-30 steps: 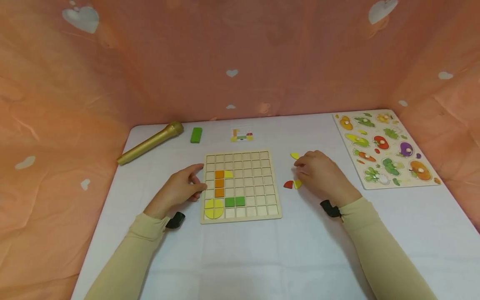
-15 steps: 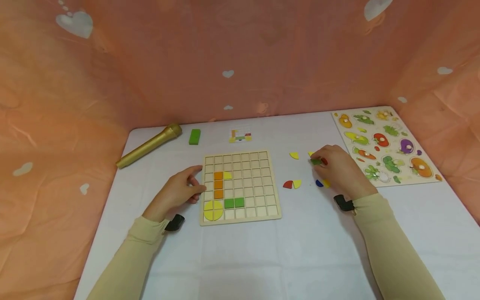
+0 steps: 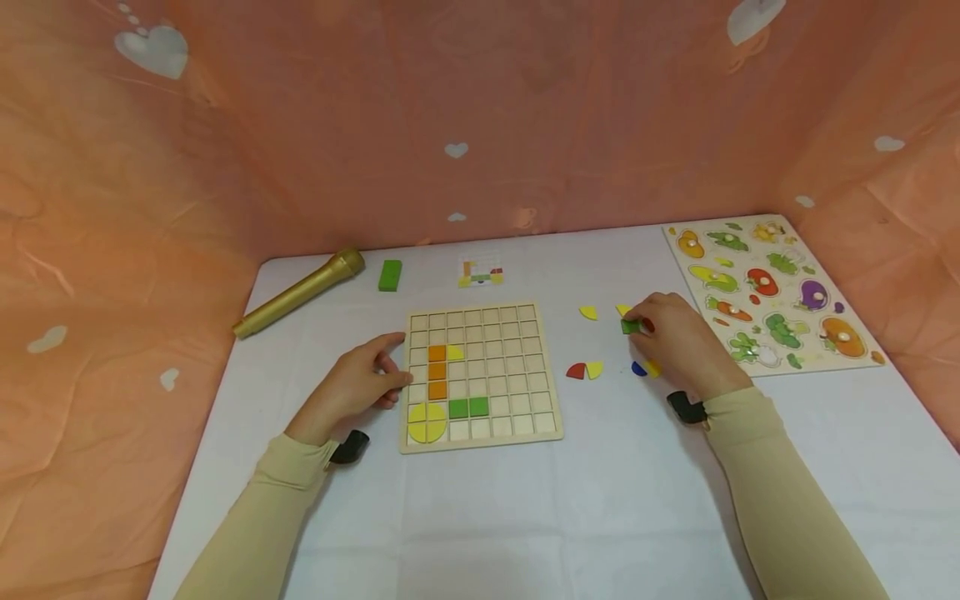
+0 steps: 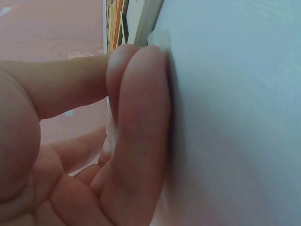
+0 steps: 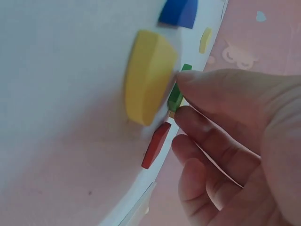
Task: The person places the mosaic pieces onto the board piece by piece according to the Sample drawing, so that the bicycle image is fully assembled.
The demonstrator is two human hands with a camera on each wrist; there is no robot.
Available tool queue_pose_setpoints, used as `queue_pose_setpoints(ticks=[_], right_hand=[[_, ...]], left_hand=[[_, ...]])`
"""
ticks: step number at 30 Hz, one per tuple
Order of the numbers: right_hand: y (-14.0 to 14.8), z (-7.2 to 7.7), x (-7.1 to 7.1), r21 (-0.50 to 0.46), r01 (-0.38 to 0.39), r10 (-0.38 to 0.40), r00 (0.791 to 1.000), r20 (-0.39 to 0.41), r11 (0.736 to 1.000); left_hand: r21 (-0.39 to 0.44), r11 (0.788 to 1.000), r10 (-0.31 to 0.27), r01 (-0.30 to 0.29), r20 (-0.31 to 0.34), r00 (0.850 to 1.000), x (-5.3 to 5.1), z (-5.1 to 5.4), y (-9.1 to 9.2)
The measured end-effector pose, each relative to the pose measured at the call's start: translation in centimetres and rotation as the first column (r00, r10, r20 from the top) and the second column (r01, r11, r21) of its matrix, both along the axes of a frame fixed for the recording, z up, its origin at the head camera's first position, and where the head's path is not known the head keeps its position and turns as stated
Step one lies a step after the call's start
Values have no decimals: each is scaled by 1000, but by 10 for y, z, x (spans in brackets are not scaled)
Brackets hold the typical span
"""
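Note:
My right hand pinches a green square tile between thumb and forefinger, low over the cloth. Close to it lie a yellow piece, a blue piece and a red piece. At the left edge of a wooden grid board, my left hand rests with loosely bent fingers, its thumb and forefinger against the rim. In the grid sit orange squares, green squares, a yellow circle of quarter pieces and a single yellow quarter.
Left of the right hand lie a yellow quarter and a red quarter beside another yellow one. Behind the board are a small pattern card, a green block and a gold microphone. A vegetable puzzle lies far right.
My right hand has moved right, away from the red and yellow quarters, and taken a pinch on the green square tile. The left hand keeps its place at the board.

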State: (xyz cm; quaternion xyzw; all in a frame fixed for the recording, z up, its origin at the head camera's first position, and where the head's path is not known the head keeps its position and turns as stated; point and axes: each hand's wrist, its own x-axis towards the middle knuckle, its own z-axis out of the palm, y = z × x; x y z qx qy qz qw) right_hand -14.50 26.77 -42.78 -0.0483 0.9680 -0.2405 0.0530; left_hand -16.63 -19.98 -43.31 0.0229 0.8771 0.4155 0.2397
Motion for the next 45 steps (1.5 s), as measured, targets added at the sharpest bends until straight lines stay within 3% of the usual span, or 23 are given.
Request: queue_pose_setpoints(ticks=[17,23,36,39,45], right_hand=[[0,0,-1,-17,18,-17,997,75,1000],[-3,2,0,-21,0,1,998,60,1000],[-45,6,9,-47,-107,109,994,26,993],[-64,3,13,-3,-192,191,981,-38,981],[-105,5,24,36,-342,344,930,-131,939]], left_hand=[[4,1000,12,-12,9,1000,1,1,1],[4,1000,8,-8,2,1000,0,0,0],[21,1000,23,-23,16,1000,2,-1,0],[13,1000,19,-19,13,1000,1,-1,1],[-5,1000,18,-18,4,1000,1,-2,-1]])
